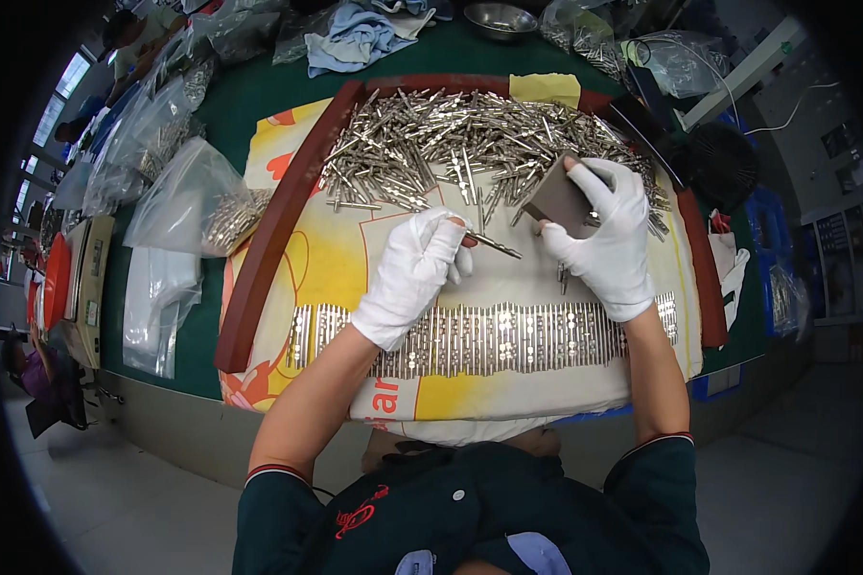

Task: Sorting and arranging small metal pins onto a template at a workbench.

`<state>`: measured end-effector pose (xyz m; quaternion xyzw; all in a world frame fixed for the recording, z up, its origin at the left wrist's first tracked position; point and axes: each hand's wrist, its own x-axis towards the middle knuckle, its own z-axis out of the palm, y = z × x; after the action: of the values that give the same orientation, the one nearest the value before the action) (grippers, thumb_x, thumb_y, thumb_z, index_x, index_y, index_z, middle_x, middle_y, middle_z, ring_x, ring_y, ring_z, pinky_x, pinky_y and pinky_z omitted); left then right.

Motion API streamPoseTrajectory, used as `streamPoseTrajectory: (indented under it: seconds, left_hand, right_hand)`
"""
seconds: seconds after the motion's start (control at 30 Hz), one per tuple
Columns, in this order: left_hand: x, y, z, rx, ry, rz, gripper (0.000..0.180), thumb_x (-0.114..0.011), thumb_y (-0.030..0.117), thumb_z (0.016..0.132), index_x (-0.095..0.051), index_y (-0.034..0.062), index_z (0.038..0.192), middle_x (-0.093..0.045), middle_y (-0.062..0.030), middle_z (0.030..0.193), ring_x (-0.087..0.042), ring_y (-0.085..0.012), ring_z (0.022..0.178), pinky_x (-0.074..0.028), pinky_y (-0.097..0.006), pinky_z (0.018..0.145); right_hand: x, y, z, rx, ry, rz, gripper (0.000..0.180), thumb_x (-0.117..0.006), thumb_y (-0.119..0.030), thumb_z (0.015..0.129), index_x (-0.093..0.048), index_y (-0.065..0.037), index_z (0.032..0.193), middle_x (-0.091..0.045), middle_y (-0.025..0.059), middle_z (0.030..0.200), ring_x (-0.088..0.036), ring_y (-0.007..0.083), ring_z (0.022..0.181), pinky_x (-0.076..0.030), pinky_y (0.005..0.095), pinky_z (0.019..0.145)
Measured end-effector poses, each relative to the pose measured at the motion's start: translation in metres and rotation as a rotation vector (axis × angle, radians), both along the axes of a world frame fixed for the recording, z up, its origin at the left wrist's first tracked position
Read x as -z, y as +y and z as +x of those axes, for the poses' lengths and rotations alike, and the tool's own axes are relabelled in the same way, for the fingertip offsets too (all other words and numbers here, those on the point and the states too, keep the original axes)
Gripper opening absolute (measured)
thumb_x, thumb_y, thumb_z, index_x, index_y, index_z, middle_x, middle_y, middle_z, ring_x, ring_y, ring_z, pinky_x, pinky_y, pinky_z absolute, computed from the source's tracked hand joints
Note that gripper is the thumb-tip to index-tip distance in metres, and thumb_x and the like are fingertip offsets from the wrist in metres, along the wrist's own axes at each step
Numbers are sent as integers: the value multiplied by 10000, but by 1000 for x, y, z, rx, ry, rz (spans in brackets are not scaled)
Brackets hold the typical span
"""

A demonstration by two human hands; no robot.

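Note:
My left hand [417,268], in a white glove with bare fingertips, is closed on a thin metal shaft [494,246] that points right and slightly down. My right hand [609,235], gloved the same way, grips a grey-brown rectangular block [558,199] between thumb and fingers. The shaft's tip is a little apart from the block. Beyond both hands lies a loose heap of similar metal shafts [431,134]. Nearer to me, a long row of shafts [494,340] lies side by side on a printed cloth [470,398]; my wrists are over its far edge.
A dark red wooden frame [283,249] borders the cloth at left, back and right. To the left, clear plastic bags [187,201] hold more metal parts. At the back are blue cloths [360,40] and a metal bowl [501,19]. A black fan [722,168] stands at the right.

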<state>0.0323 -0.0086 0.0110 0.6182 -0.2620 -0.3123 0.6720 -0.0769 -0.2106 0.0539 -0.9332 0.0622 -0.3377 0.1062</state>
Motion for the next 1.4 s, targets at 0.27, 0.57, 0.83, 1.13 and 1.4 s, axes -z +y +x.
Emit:
streamPoseTrajectory:
  seconds: [0.27, 0.57, 0.83, 1.13, 1.4]
  left_hand:
    - [-7, -2, -9, 12, -5, -108, 266, -512, 267, 1034, -618, 31, 971, -609, -29, 710, -558, -84, 604, -448, -224, 560]
    - [-7, 1, -8, 51, -15, -40, 271, -509, 273, 1037, -607, 36, 952, -604, -19, 702, -559, -79, 627, -450, -229, 583]
    - [-3, 2, -6, 80, -29, 19, 307, -494, 301, 1042, -603, 37, 930, -593, -15, 678, -539, -74, 597, -424, -225, 549]
    - [-6, 5, 4, -29, 62, -17, 299, -499, 265, 1037, -590, -4, 942, -619, -60, 721, -588, -109, 591, -463, -231, 528]
    - [1, 4, 10, -61, 123, -48, 281, -507, 263, 1030, -586, -3, 990, -626, -69, 805, -612, -124, 609, -466, -241, 518]
  right_hand:
    - [3, -6, -7, 40, 27, 17, 594, -772, -232, 652, -630, -50, 1199, -553, 136, 1144, -528, 317, 1030, -445, 398, 924]
    - [3, 2, -13, -90, -27, 132, 645, -788, -266, 624, -613, -35, 1200, -558, 124, 1108, -523, 314, 1034, -442, 422, 905]
    - [-4, 12, -16, -60, 10, 164, 598, -784, -260, 620, -651, -26, 1154, -562, 143, 1105, -534, 320, 1003, -460, 417, 872]
    - [-7, -15, -4, 14, -89, 528, 547, -783, -205, 652, -673, -19, 1155, -613, 143, 1104, -590, 290, 1029, -483, 378, 916]
    - [9, -17, -11, -5, -91, 374, 589, -785, -173, 651, -628, -37, 1202, -594, 126, 1146, -563, 283, 1078, -460, 376, 945]
